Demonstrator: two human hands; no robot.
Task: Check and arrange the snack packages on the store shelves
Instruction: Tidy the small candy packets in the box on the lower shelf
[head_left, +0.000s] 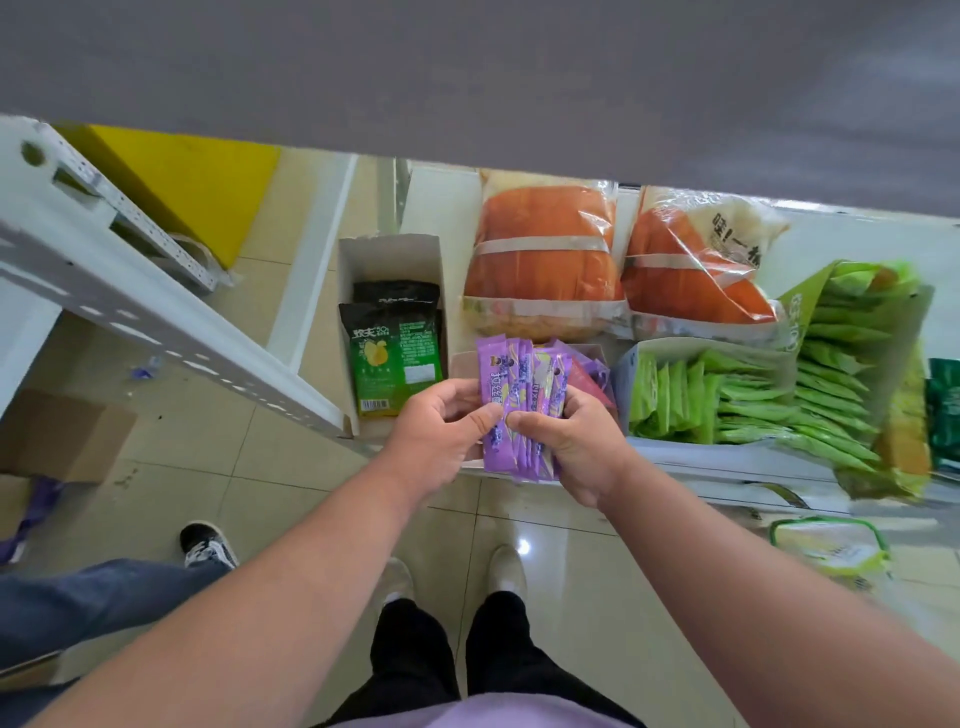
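Holding purple snack sticks (511, 405) tight in left hand (441, 431) and right hand (571, 441), not yet back on shelf (727, 457).

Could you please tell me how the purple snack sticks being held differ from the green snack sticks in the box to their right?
The purple snack sticks are gripped as a fanned bundle by the left hand and right hand; the green snack sticks sit untouched, packed in rows in their open box. Both are slim stick-shaped packets.

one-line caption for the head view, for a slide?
Both hands, left and right, grip a fan of purple snack packets over the shelf.
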